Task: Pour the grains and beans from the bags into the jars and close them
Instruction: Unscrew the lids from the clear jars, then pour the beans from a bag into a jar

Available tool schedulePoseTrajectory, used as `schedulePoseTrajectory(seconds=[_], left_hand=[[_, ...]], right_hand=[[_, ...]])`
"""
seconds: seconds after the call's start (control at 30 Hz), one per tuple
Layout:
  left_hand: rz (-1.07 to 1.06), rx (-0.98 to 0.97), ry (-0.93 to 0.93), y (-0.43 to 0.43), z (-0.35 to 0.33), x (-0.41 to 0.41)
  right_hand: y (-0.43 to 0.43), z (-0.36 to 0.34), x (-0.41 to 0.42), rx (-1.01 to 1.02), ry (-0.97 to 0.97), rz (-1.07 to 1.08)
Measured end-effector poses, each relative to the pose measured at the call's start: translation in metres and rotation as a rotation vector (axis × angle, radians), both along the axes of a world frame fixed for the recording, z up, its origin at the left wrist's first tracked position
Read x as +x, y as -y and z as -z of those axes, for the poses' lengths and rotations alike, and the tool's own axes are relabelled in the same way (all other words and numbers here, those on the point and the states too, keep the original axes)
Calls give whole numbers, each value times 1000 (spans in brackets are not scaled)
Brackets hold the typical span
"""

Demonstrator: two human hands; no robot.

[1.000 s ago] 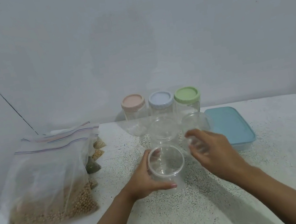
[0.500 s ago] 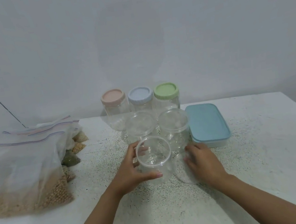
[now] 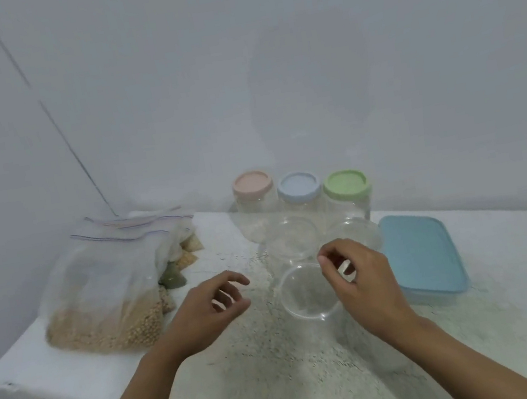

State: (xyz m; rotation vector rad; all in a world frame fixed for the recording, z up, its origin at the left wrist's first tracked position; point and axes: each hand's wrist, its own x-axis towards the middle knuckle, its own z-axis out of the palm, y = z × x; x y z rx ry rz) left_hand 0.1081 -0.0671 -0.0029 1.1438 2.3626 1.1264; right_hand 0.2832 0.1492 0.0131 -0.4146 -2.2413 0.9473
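- Since the earlier frame the left hand (image 3: 209, 311) has come off the lidless clear plastic jar (image 3: 309, 311) and moved to its left. The right hand (image 3: 364, 287) has risen from the table to the jar's right rim.
- A large clear zip-top bag of beige beans (image 3: 107, 313) lies at the left end of the speckled white table (image 3: 248, 374). Smaller bags of grains (image 3: 177, 271) are stacked behind it.
- The left hand hovers between the bean bag and the jar, its fingers loosely curled and apart, holding nothing.
- The lidless jar stands upright and empty near the table's middle, apart from the left hand.
- The right hand is over the jar's right rim with fingers curled and thumb close to the forefinger. Whether they touch the rim cannot be told.
- Behind, two clear jars with clear lids (image 3: 292, 238) stand side by side.
- At the wall stand three glass jars in a row: pink lid (image 3: 252, 184), blue lid (image 3: 298, 185), green lid (image 3: 346, 184).
- A pale blue rectangular lidded container (image 3: 419, 254) sits just right of the jars.
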Motion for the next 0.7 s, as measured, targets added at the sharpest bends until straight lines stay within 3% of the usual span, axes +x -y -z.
schedulePoseTrajectory(seconds=[0.2, 0.5, 0.7], left_hand=[[-195, 189, -155, 50, -36, -37], [-356, 198, -294, 120, -40, -148], [-174, 64, -357, 135, -36, -242]], right_hand=[[34, -32, -65, -105, 68, -195], [112, -46, -193, -137, 136, -288], [150, -37, -284, 201, 316, -216]])
